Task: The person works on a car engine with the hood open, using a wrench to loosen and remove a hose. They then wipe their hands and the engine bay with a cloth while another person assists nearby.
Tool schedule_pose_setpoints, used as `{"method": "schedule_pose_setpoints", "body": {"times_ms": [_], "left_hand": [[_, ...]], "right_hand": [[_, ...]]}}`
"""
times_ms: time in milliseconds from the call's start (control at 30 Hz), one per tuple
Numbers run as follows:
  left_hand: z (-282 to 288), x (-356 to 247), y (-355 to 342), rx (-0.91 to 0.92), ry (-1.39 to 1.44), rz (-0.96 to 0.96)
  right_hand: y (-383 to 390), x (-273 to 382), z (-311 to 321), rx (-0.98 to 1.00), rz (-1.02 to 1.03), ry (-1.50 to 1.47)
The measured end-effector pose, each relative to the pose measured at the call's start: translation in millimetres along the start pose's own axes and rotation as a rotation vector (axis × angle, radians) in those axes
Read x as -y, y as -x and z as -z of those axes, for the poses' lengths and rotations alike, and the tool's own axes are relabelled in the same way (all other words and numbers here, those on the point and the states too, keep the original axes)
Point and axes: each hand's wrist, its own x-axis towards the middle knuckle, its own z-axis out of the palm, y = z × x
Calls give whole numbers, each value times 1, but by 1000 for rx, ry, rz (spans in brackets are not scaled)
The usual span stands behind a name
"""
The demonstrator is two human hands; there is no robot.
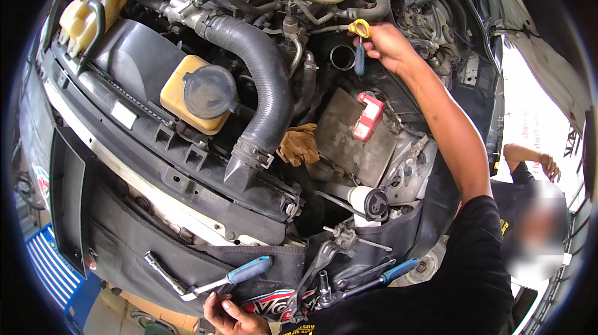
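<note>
My right hand (385, 47) reaches into the engine bay, fingers closed round a small blue-handled tool (359, 59) that points down. Its fingertips also meet a yellow dipstick loop (359, 28); whether they grip the loop is unclear. Just below is a round dark opening (342, 57). My left hand (235, 317) rests at the lower edge on the black fender cover (140, 272), fingers loosely bent and apart, nothing visible in them. Beside it lies a blue-handled ratchet (248, 269) with a long socket extension (165, 274).
A thick black intake hose (265, 79) arches past a yellowish reservoir (199, 95). A red terminal cover (369, 117) and brown glove (298, 145) lie near my right arm. Another blue-handled ratchet (398, 271) and a metal clamp-like part (321, 257) sit in front. Another person (520, 210) is at right.
</note>
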Motion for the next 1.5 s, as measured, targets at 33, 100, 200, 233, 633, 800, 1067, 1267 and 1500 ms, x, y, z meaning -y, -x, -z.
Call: {"method": "schedule_pose_setpoints", "body": {"times_ms": [33, 100, 200, 233, 633, 800, 1067, 1267, 1500], "left_hand": [[-1, -1, 2, -11, 12, 17], [0, 0, 1, -13, 11, 5], [-2, -1, 0, -19, -13, -21], [-3, -2, 0, -22, -19, -18], [-5, -3, 1, -65, 4, -8], [-6, -5, -1, -44, -35, 0], [-5, -2, 0, -23, -3, -8], [-8, -5, -2, -55, -10, -38], [-10, -5, -1, -74, -14, -59]], "right_hand": [[1, -2, 0, -68, 150, 305], [5, -9, -1, -202, 455, 914], [5, -15, 1, -265, 580, 1077], [5, -13, -1, -223, 463, 957], [3, -18, 1, -269, 595, 1129], [-2, 0, 2, 33, -1, 23], [5, -18, 2, -246, 777, 1069], [-1, 3, 0, 71, 5, -148], [0, -14, 6, -190, 595, 1111]]}}
